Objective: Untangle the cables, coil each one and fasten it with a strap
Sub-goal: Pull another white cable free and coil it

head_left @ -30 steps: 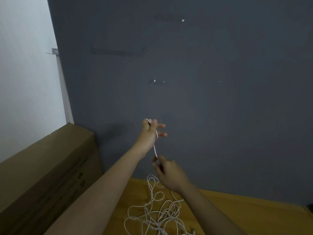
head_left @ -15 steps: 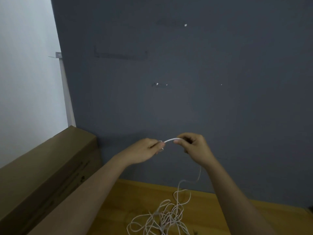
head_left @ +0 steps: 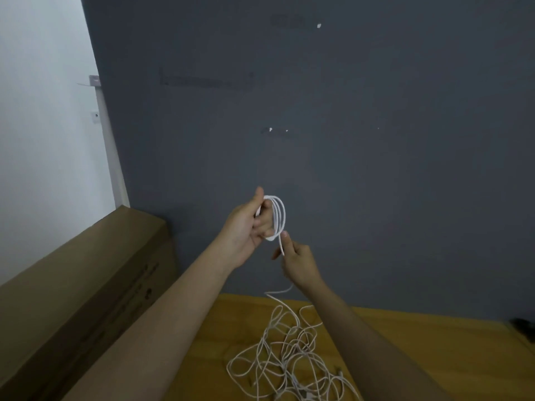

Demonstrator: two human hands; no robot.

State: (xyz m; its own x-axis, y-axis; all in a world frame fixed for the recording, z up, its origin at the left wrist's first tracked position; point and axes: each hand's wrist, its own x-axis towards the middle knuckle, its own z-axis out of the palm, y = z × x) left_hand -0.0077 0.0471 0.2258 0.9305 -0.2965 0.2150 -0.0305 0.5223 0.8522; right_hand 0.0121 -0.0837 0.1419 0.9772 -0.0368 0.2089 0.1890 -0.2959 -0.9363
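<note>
Right now, from the head camera, I judge I am mid-coil on one cable. My left hand is raised in front of the grey wall with several white turns of the coil wrapped around its fingers, which curl in on those loops, thumb up beside them. Just below and to the right, my right hand pinches the running strand where it leaves the bottom of the coil; its fingers are narrowed onto that strand, forefinger stretched up along it.

From that hand the cable drops to the tangle, a loose heap of white loops on the yellow tabletop. Most of the length is down there, so the task looks early: no strap fastened, and I cannot make out a strap anywhere in view. I also cannot tell whether the heap is one cable or several; small plug ends seem to show low in it, but it is too blurred to be sure.

The next move, as I read it, calls for carrying the strand over the left fingers for another turn, drawing slack gently so the heap does not snag into a knot.

As for containers, the long cardboard box at the left is closed; its contents are hidden. A dark object at the right edge I cannot identify.
</note>
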